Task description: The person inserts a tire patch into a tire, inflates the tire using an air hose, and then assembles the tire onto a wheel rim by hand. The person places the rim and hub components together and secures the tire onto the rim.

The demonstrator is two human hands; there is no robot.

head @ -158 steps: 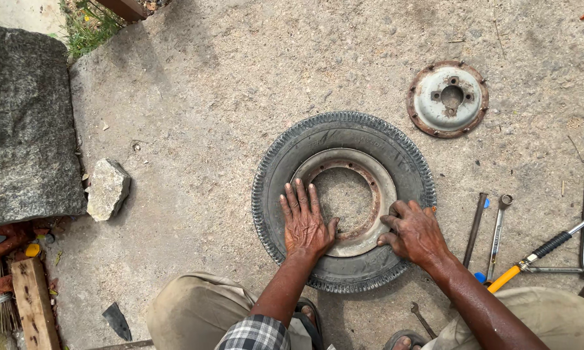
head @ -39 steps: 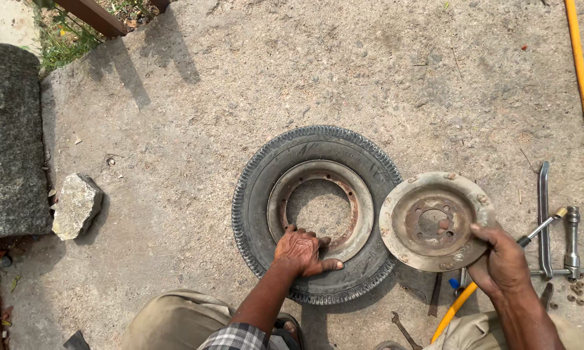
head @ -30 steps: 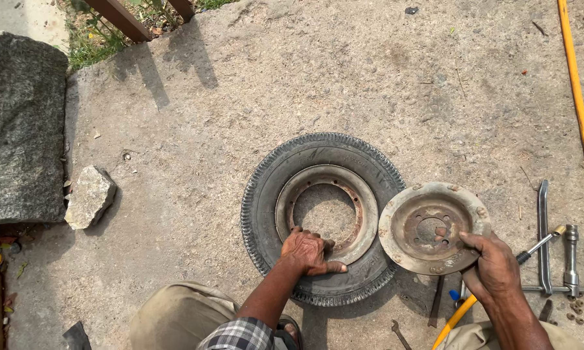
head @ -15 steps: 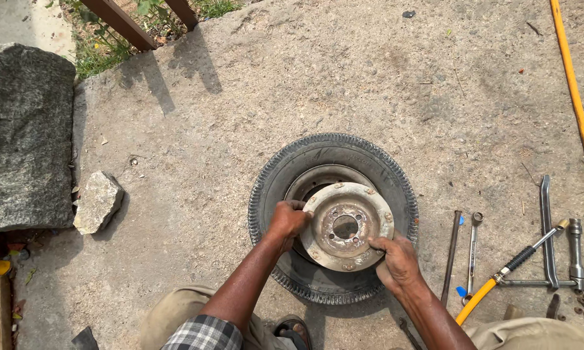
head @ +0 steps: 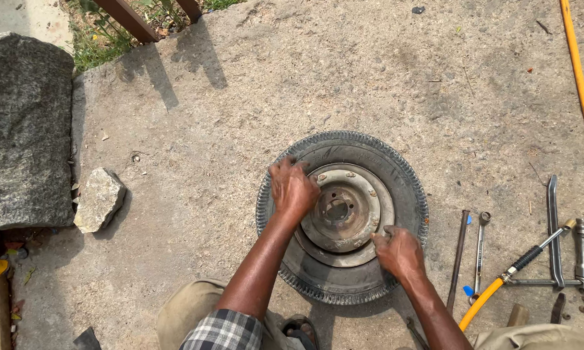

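Here both hands (head: 344, 220) grip the rusty disc's (head: 344, 210) rim inside the tyre (head: 395, 168).

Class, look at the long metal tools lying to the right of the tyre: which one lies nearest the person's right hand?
The plain dark rod, leftmost tool, just past the tyre, closest to the right hand.

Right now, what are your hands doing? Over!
Left hand and right hand both gripping the round rusty metal wheel disc. Disc sits inside the black rubber tyre. Nothing blocking.

Big rock (head: 23, 129), small stone (head: 99, 199), wrenches (head: 480, 249) & yellow hose (head: 580, 84).
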